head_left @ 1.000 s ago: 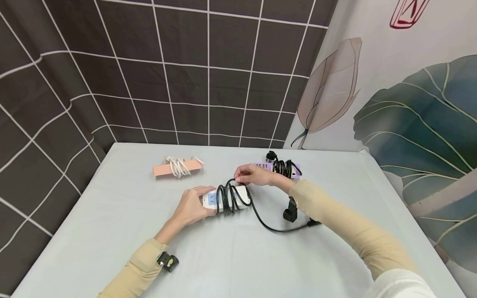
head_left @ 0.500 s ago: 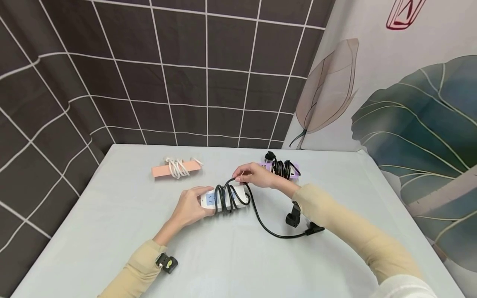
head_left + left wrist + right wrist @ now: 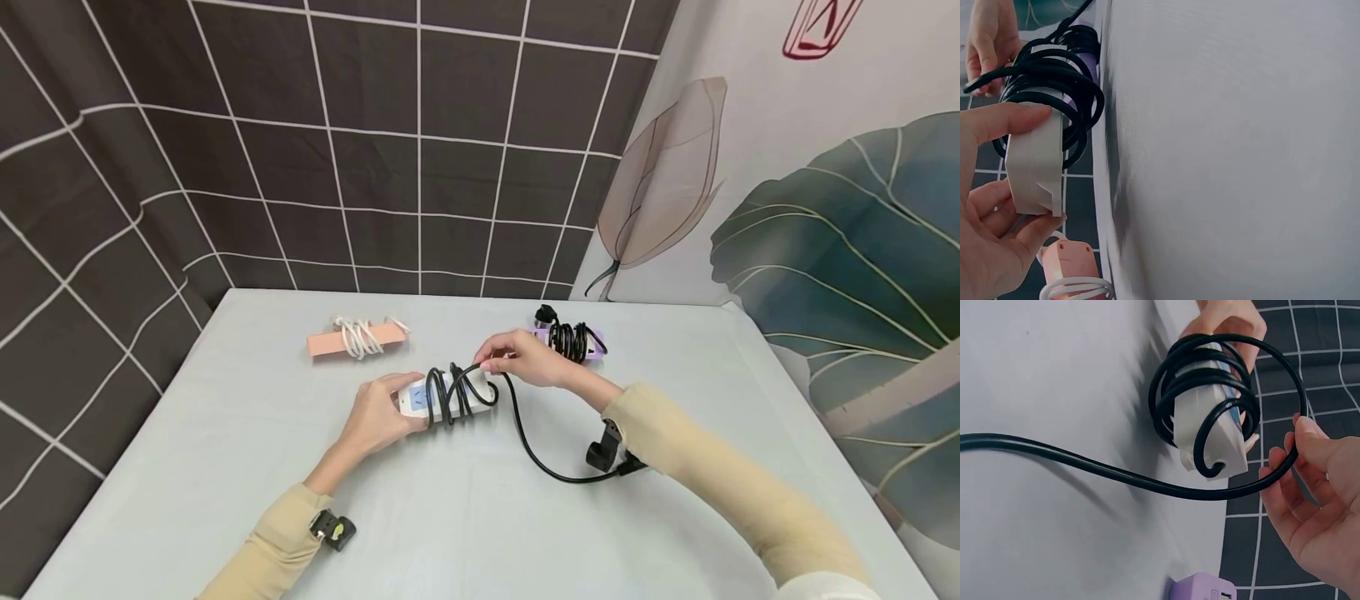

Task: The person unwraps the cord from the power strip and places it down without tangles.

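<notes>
My left hand [image 3: 378,415] grips the left end of a white power strip [image 3: 415,402] with blue socket faces. In the left wrist view its thumb lies along one face of the strip [image 3: 1036,153], with fingers on the other side. Several loose turns of black cord [image 3: 455,398] wrap the strip's middle and right part. My right hand [image 3: 522,358] pinches the cord between thumb and fingers just beyond the strip's right end. From there the cord [image 3: 1138,480] curves down to a black plug [image 3: 632,465] on the table, partly hidden by the right wrist camera.
A pink power strip [image 3: 325,342] wrapped in white cord lies at the back left of the table [image 3: 450,525]. Behind my right hand is a purple power strip [image 3: 595,343] wrapped in black cord. Dark grid-patterned cloth [image 3: 375,175] hangs along the table's back.
My right hand has drawn the cord slightly right and towards me, and the upper loop sits lower. The left hand and the white strip have shifted a little left.
</notes>
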A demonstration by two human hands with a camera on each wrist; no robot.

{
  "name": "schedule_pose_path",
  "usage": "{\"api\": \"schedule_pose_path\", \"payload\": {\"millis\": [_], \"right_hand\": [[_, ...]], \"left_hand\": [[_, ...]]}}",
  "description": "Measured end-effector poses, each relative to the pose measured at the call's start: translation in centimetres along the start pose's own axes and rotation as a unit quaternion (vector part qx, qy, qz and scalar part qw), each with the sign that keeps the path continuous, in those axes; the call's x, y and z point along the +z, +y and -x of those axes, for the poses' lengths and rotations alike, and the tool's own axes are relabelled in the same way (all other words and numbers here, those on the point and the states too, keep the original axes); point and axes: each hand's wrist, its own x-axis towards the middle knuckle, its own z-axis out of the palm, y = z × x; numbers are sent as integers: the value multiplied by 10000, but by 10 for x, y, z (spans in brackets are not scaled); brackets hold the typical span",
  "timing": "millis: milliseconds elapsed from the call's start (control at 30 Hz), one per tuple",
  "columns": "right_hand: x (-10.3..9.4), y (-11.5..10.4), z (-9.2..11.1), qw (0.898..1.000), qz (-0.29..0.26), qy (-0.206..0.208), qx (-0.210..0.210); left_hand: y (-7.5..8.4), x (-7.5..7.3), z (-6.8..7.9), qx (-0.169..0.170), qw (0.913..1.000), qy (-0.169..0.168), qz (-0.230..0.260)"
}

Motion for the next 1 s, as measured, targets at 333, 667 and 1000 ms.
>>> {"api": "schedule_pose_path", "payload": {"millis": [333, 667, 1000], "right_hand": [[-1, 0, 14, 10000, 58, 66, -9], [-5, 6, 25, 9995, 233, 184, 96], [-8, 17, 36, 9986, 315, 317, 266]], "left_hand": [[-1, -2, -1, 17, 9998, 193, -32], [-3, -3, -2, -109, 9989, 463, -24], [-2, -6, -1, -267, 9979, 592, 14]]}}
